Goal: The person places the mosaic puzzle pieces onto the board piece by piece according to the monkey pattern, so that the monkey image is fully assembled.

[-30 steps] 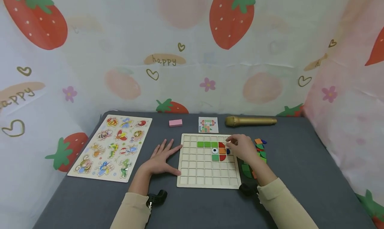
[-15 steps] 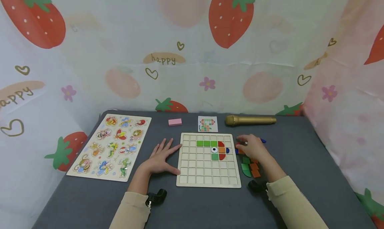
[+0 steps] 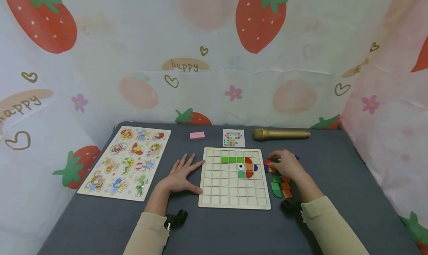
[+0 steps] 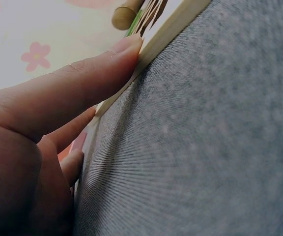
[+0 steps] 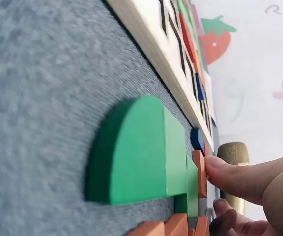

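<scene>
A pale wooden grid board [image 3: 234, 192] lies on the grey cloth with coloured pieces set in its cells. They include green squares [image 3: 232, 160], a white piece with a black dot [image 3: 240, 167], red rounded pieces [image 3: 249, 173] and a dark blue piece [image 3: 255, 167]. At the board's left edge my left hand [image 3: 180, 179] spreads its fingers, with thumb tip and index tip touching the side. My right hand [image 3: 285, 164] is over loose pieces right of the board, thumb and fingers bent down beside a red piece [image 3: 267, 162]. Whether it pinches one I cannot tell.
Green pieces [image 5: 141, 152] and orange pieces [image 3: 285, 190] lie loose at the board's right. Behind the board are a pattern card [image 3: 233, 138], a pink block [image 3: 197, 136] and a gold microphone [image 3: 282, 134]. A board of insect pictures [image 3: 125, 162] lies at left.
My right hand has moved right, from the board's upper right cells to the loose pieces, where it stays. My left hand has kept its place at the board's edge.
</scene>
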Demonstrator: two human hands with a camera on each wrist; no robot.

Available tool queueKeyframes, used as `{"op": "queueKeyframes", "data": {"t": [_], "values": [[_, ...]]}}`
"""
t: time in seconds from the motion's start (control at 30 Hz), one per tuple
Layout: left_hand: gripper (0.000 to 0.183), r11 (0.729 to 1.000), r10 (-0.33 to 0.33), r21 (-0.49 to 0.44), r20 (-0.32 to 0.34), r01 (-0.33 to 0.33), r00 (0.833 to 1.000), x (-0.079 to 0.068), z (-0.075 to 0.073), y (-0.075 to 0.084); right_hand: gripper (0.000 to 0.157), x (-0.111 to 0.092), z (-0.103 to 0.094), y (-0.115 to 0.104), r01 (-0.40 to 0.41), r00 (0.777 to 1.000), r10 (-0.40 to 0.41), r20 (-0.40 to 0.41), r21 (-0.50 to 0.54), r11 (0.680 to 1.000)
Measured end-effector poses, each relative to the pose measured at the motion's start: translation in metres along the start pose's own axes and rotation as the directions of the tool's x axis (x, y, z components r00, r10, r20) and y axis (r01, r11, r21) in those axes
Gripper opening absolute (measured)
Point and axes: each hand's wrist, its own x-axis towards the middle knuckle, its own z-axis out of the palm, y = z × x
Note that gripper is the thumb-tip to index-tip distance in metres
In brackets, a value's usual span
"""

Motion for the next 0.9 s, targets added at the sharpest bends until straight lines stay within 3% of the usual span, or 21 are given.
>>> {"op": "queueKeyframes", "data": {"t": [0.27,0.6,0.9], "values": [[0.108,1.000,0.000,-0.002,-0.001,0.000,1.000,0.001,0.000,0.001,0.019,0.000,-0.005,0.003,-0.046,0.999,0.046,0.003,0.083,0.995],[0.108,1.000,-0.009,-0.009,-0.003,0.009,1.000,0.001,0.002,-0.001,0.015,-0.001,-0.010,-0.009,0.047,0.988,-0.030,-0.153,0.110,0.993],[0.109,1.000,-0.013,-0.005,-0.001,0.013,1.000,0.002,0.001,0.001,0.019,0.000,-0.005,-0.036,0.073,0.989,-0.048,-0.140,0.183,0.980]]}}
